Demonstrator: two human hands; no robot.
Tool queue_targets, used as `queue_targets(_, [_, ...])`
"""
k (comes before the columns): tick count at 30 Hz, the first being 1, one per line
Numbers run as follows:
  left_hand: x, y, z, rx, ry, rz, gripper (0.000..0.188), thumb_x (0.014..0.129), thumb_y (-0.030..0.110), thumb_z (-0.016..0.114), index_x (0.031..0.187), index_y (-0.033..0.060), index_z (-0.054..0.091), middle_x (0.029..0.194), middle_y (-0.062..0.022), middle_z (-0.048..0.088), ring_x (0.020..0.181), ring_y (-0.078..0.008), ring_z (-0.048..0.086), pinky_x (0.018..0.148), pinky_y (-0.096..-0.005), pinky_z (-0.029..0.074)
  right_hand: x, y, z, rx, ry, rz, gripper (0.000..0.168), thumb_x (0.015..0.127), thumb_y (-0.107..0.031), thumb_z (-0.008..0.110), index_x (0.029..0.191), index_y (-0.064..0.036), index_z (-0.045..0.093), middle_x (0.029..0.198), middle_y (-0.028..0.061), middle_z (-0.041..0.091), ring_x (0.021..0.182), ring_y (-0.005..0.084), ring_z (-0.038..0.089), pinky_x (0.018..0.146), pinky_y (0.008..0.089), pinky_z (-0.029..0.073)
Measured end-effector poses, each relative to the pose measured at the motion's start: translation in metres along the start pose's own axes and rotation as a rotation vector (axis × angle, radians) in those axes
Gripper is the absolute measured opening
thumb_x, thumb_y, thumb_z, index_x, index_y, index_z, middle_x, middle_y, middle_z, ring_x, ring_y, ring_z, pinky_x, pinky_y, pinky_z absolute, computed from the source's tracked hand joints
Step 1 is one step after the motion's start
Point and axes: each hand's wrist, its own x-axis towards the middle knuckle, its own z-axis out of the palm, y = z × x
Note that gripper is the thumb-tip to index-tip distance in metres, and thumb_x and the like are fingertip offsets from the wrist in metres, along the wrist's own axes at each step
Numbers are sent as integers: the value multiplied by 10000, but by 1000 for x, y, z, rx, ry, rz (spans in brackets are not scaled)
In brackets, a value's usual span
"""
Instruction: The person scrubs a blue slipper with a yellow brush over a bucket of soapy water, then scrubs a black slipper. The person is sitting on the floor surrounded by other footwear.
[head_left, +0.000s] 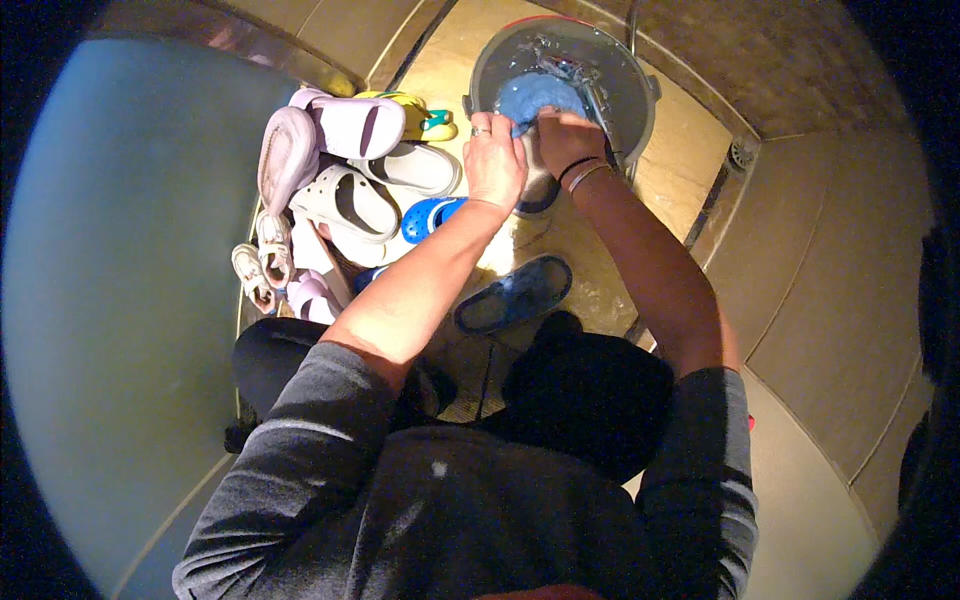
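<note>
A grey plastic bucket (487, 75) with water in it stands at the top of the view. My right hand (571, 142), fingers closed, grips a blue cloth (541, 97) at the bucket's near side. Beside it, my left hand (496, 157) is at the rim by the cloth's edge; whether its fingers hold anything cannot be told. Between and below the hands shows a light-coloured shoe or sandal with a dark edge (538, 196), partly hidden. A dark slide sandal (514, 294) lies on the wet floor between the bucket and my knees.
Lilac slides (367, 124), yellow flip-flops (441, 127), white clogs (346, 202), a blue clog (424, 220) and small sneakers (255, 274) crowd the left. A glass panel (135, 262) borders them. A floor drain (741, 154) lies at right, near the tiled wall (810, 225).
</note>
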Motion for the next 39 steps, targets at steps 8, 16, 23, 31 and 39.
queue_targets(8, [1, -5, -3, 74, -65, -69, 221, 815, 103, 624, 1009, 32, 545, 1113, -207, 514, 935, -405, 582, 777, -517, 448, -33, -1, -92, 71, 34, -87, 304, 972, -234, 434, 922, -43, 665, 858, 205, 688, 803, 394, 674, 715, 503, 540])
queue_targets(16, [-1, 3, 1, 12, -28, 11, 216, 791, 53, 613, 990, 6, 542, 1069, -212, 519, 933, -411, 574, 783, -506, 464, 12, 41, -10, -164, 205, -118, 255, 929, -229, 497, 881, -85, 703, 756, 150, 702, 708, 314, 712, 606, 451, 571])
queue_targets(23, [-2, 1, -3, -4, -30, -115, 329, 779, 97, 669, 1049, 4, 505, 1076, -226, 476, 859, -449, 585, 744, -522, 490, -5, -1, -14, -93, 202, -337, 229, 944, -263, 504, 964, -136, 694, 748, 129, 677, 657, 299, 689, 542, 424, 550])
queue_targets(31, [-4, -10, 3, -67, -48, -102, 392, 672, 44, 704, 1026, 14, 539, 1097, -194, 490, 920, -411, 579, 795, -498, 482, -17, 7, -38, -57, 71, -90, 291, 977, -300, 483, 1224, -202, 603, 887, 153, 675, 805, 349, 681, 657, 465, 542])
queue_targets(39, [-4, -7, 6, -157, 34, -106, 186, 789, 70, 565, 955, -12, 572, 1029, -258, 511, 882, -465, 587, 772, -540, 481, -24, 22, -48, 101, -112, 215, 315, 972, -230, 438, 1204, -77, 585, 933, 178, 688, 884, 340, 678, 749, 444, 555])
